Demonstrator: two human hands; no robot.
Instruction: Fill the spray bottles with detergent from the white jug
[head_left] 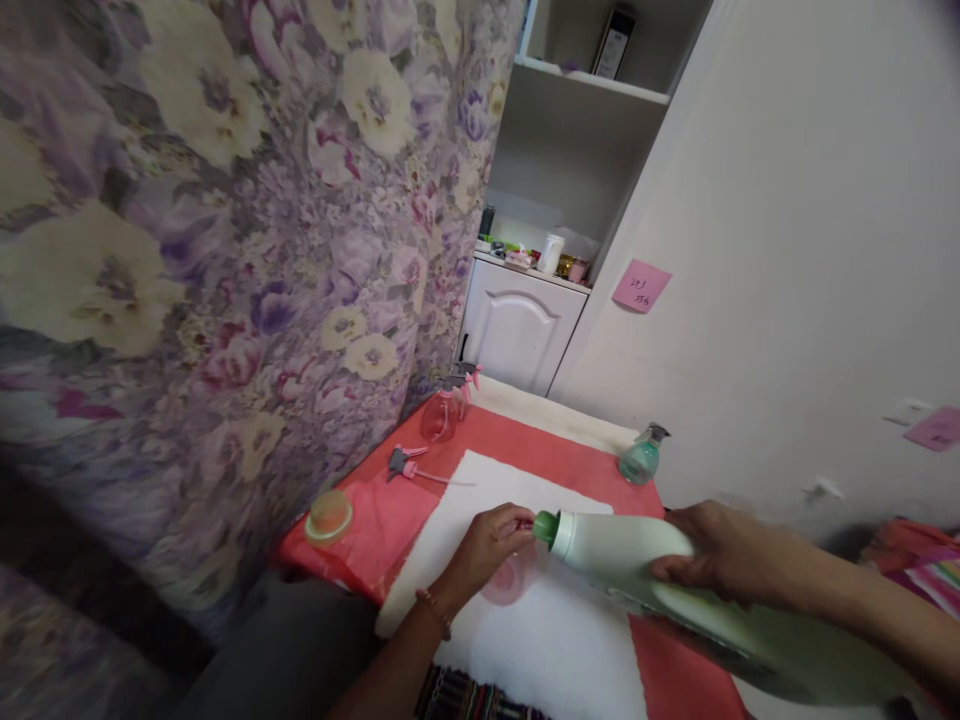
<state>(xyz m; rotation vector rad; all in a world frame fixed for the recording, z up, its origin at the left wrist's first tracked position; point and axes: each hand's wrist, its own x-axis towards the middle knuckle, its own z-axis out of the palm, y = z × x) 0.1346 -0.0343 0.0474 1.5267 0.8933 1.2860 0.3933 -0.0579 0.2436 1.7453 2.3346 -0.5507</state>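
My right hand (712, 550) is wrapped around a big pale green detergent bottle (615, 540), which is tipped nearly level. Its green spout (546, 527) points left, at the fingers of my left hand (487, 545). Those fingers are closed about the neck of a clear pink spray bottle (508, 580) without its head, over a white cloth (555, 630). Fingers partly hide the neck, so I cannot tell whether liquid flows. A grey and pink spray head (403, 463) with its tube lies left of the cloth. Farther left rests a yellow-green cap (330, 517).
Pink spray bottles (441, 412) stand at the red table's (517, 435) back left, and a green spray bottle (640, 457) at its right edge. A floral curtain (262, 230) hangs on the left. Beyond are a white cabinet (521, 320) and a wall with a pink note (642, 286).
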